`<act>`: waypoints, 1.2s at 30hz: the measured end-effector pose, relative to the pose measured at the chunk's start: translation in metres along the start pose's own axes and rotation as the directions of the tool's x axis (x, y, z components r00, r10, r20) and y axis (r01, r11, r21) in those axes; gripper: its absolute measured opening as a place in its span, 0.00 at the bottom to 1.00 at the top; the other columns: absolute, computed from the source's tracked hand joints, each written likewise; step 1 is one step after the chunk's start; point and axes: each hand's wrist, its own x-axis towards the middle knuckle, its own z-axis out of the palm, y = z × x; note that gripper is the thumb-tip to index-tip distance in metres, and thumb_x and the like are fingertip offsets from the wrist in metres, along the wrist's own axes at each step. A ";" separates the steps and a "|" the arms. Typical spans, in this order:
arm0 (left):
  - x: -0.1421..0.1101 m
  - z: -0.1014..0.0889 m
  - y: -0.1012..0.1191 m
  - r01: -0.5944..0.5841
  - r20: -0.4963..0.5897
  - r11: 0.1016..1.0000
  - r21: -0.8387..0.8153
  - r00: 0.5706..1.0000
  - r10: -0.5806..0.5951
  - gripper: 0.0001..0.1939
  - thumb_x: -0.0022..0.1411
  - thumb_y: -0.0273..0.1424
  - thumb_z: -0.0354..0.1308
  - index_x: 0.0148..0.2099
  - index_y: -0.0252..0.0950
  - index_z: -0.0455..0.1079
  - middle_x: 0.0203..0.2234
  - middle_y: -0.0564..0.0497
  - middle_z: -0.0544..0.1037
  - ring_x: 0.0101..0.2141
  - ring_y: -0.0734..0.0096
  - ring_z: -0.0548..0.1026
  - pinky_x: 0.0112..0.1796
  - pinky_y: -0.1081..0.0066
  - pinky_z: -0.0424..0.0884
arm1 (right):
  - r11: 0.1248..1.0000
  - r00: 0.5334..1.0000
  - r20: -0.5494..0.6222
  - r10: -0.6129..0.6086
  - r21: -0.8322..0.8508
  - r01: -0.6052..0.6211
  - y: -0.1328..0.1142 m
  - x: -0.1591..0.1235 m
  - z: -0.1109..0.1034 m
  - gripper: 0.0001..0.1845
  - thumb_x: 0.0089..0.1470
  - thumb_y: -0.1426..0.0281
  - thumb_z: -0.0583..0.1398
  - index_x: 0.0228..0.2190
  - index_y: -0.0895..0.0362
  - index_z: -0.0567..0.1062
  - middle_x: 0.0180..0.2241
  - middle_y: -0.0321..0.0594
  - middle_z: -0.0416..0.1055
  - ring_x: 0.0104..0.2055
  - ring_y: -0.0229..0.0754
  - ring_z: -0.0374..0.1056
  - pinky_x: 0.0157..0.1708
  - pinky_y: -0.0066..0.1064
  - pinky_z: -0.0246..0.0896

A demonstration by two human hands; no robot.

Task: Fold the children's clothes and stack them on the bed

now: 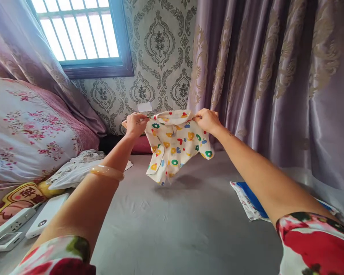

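A small cream shirt (174,147) with a colourful print of yellow, green, blue and red shapes hangs in the air, stretched between my two hands. My left hand (136,124) pinches it at the left shoulder, beside the collar. At the opposite shoulder my right hand (208,121) grips the cloth with closed fingers. The collar faces up, and the lower hem dangles just above the grey bed sheet (166,229). One sleeve droops on the right side. A pale bangle (106,172) circles my left forearm.
Folded clothes (249,200) in blue and white lie on the right, partly behind my right arm. To the left are a flowered quilt (25,133), crumpled white clothing (77,168), a yellow cushion (24,194), a power strip (13,225) and a white box-like device (47,215). Purple curtains (255,76) hang behind.
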 end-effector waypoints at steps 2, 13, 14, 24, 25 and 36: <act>-0.001 0.004 0.001 0.066 0.014 0.998 0.005 0.998 -0.067 0.12 0.57 0.36 0.55 0.39 0.41 0.78 0.35 0.48 0.80 0.42 0.57 0.74 0.46 0.60 0.62 | 0.998 0.997 0.067 0.039 0.040 -0.042 0.002 0.002 0.005 0.12 0.57 0.67 0.57 0.35 0.54 0.81 0.35 0.42 0.78 0.39 0.47 0.70 0.38 0.34 0.58; -0.007 0.014 0.007 0.092 0.016 0.993 -0.074 0.996 -0.091 0.13 0.60 0.33 0.50 0.43 0.41 0.75 0.35 0.49 0.78 0.39 0.62 0.73 0.40 0.66 0.65 | 0.986 0.992 -0.009 0.126 0.114 -0.124 0.004 0.003 0.016 0.10 0.59 0.69 0.56 0.38 0.57 0.76 0.39 0.47 0.76 0.42 0.50 0.70 0.39 0.36 0.61; -0.008 0.013 0.008 0.086 0.001 0.994 -0.070 0.996 -0.086 0.13 0.61 0.33 0.49 0.43 0.41 0.74 0.35 0.49 0.78 0.39 0.62 0.73 0.40 0.66 0.65 | 0.986 0.992 -0.029 0.119 0.123 -0.115 0.003 0.002 0.016 0.10 0.59 0.69 0.56 0.39 0.57 0.75 0.39 0.47 0.76 0.42 0.50 0.70 0.40 0.36 0.61; -0.064 -0.030 0.025 -0.162 -0.336 0.984 -0.070 0.933 0.130 0.10 0.65 0.29 0.47 0.41 0.40 0.70 0.33 0.48 0.71 0.41 0.63 0.67 0.45 0.66 0.64 | 0.978 0.982 -0.170 -0.084 0.177 0.114 -0.013 -0.041 -0.024 0.12 0.64 0.65 0.51 0.42 0.56 0.71 0.41 0.47 0.72 0.46 0.50 0.67 0.45 0.41 0.60; -0.073 -0.040 0.027 -0.182 -0.359 0.982 -0.054 0.921 0.151 0.10 0.65 0.29 0.47 0.41 0.40 0.70 0.33 0.48 0.70 0.41 0.64 0.67 0.45 0.66 0.64 | 0.973 0.982 -0.164 -0.098 0.192 0.129 -0.017 -0.047 -0.034 0.13 0.64 0.64 0.51 0.41 0.56 0.72 0.41 0.46 0.72 0.46 0.50 0.67 0.45 0.41 0.61; -0.108 -0.167 0.071 -0.325 -0.418 0.916 0.235 0.817 0.397 0.14 0.68 0.32 0.47 0.46 0.37 0.73 0.38 0.48 0.67 0.50 0.63 0.64 0.54 0.57 0.59 | 0.887 0.997 0.006 -0.078 0.456 0.067 -0.053 -0.073 -0.144 0.13 0.56 0.59 0.62 0.37 0.55 0.76 0.34 0.33 0.74 0.39 0.44 0.73 0.39 0.40 0.68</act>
